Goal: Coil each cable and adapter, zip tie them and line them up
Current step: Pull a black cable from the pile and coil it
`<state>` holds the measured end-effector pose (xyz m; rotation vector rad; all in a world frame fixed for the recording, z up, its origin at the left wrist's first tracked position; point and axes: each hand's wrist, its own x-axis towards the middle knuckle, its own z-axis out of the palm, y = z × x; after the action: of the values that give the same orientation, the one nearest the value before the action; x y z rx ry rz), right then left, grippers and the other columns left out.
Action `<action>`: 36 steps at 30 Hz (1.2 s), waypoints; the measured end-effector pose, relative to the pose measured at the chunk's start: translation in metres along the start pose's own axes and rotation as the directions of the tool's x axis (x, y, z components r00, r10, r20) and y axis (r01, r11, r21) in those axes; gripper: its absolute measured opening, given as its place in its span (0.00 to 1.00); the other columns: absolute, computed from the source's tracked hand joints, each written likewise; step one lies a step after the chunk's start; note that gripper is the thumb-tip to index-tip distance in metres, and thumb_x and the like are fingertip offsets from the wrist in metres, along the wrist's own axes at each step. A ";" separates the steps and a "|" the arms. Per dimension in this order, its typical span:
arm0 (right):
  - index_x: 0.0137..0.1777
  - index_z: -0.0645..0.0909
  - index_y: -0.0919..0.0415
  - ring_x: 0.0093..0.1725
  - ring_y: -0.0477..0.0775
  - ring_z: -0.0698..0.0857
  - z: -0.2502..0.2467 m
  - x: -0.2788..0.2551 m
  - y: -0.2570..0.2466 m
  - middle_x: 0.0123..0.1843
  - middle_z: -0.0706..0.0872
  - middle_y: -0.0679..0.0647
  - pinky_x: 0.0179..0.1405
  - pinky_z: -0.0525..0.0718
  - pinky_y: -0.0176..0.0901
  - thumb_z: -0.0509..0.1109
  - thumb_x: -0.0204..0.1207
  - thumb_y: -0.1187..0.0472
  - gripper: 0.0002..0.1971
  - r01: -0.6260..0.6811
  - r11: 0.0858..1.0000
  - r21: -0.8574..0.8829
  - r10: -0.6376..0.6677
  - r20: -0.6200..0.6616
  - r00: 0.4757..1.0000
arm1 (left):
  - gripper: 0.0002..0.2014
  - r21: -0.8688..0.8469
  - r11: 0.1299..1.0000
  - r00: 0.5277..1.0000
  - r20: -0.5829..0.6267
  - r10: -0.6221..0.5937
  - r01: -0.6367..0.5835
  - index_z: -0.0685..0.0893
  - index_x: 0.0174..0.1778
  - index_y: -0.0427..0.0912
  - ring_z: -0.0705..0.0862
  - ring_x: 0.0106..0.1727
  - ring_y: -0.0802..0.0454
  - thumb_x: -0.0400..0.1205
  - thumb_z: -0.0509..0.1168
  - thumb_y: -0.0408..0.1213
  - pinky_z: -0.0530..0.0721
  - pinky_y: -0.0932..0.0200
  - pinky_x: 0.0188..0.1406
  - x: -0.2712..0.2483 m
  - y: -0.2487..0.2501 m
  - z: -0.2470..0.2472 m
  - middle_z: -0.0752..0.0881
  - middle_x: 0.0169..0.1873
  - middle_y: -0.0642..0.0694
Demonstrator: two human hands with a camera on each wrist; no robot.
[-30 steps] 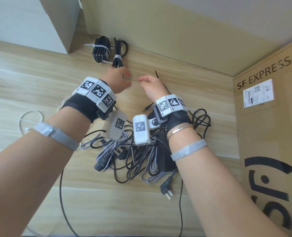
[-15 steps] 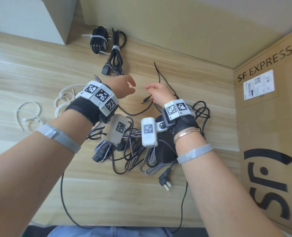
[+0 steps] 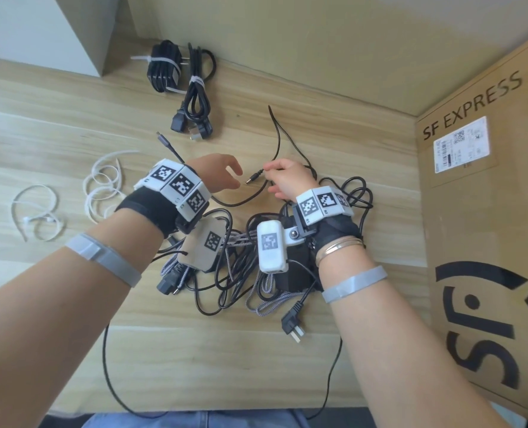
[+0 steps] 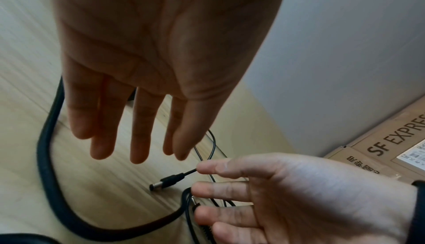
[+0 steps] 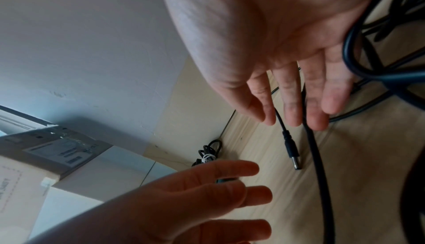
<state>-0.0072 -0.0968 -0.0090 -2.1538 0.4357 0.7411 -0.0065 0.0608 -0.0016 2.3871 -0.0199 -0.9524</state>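
My right hand (image 3: pixel 267 174) pinches a thin black cable (image 3: pixel 276 140) just behind its barrel plug (image 3: pixel 253 179), a little above the wooden table (image 3: pixel 333 143). In the right wrist view the cable leaves between thumb and forefinger and the plug (image 5: pixel 291 154) hangs free. My left hand (image 3: pixel 235 177) faces it, a short gap away, fingers straight and holding nothing (image 4: pixel 138 148). A tangle of black and braided cables (image 3: pixel 235 273) with a black adapter lies under both wrists. Two tied bundles sit at the back: an adapter bundle (image 3: pixel 163 69) and a cable bundle (image 3: pixel 198 100).
Loose white zip ties (image 3: pixel 102 186) lie left of my left wrist, more zip ties (image 3: pixel 37 211) farther left. A cardboard box (image 3: pixel 488 211) marked SF EXPRESS walls off the right. A white box (image 3: pixel 40 26) stands at the back left, and a wall runs along the back.
Both hands drew back from the tied bundles toward the tangle. My right hand took hold of the thin cable by its plug end and lifted it; the left hand opened beside it.
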 end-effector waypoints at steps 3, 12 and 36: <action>0.67 0.73 0.56 0.49 0.53 0.88 -0.002 0.005 0.004 0.46 0.82 0.49 0.58 0.86 0.51 0.60 0.80 0.63 0.16 -0.056 0.998 0.033 0.056 -0.016 0.998 | 0.16 -0.006 1.000 1.000 -0.010 -0.006 0.006 0.77 0.66 0.44 0.79 0.63 0.45 0.81 0.64 0.39 0.74 0.57 0.59 0.002 -0.003 0.000 0.82 0.63 0.44; 0.79 0.59 0.53 0.37 0.52 0.85 0.002 0.012 -0.011 0.47 0.83 0.53 0.22 0.75 0.33 0.60 0.80 0.63 0.28 -0.052 0.994 -0.098 0.048 -0.045 0.998 | 0.16 -0.011 1.000 1.000 -0.005 -0.009 0.009 0.78 0.65 0.44 0.79 0.64 0.47 0.82 0.63 0.40 0.74 0.57 0.59 0.008 -0.009 0.001 0.81 0.64 0.46; 0.78 0.63 0.49 0.74 0.57 0.68 -0.018 0.011 -0.021 0.75 0.66 0.57 0.74 0.65 0.49 0.66 0.78 0.61 0.29 0.259 0.962 -0.086 -0.270 -0.177 0.946 | 0.11 -0.410 0.780 0.840 -0.478 0.258 -0.473 0.78 0.38 0.48 0.72 0.25 0.65 0.81 0.53 0.42 0.69 0.59 0.29 0.006 0.005 -0.016 0.74 0.26 0.54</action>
<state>0.0190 -0.0988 0.0057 -2.2922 0.2137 0.4083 0.0094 0.0633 0.0062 1.9178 -0.0758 -0.2201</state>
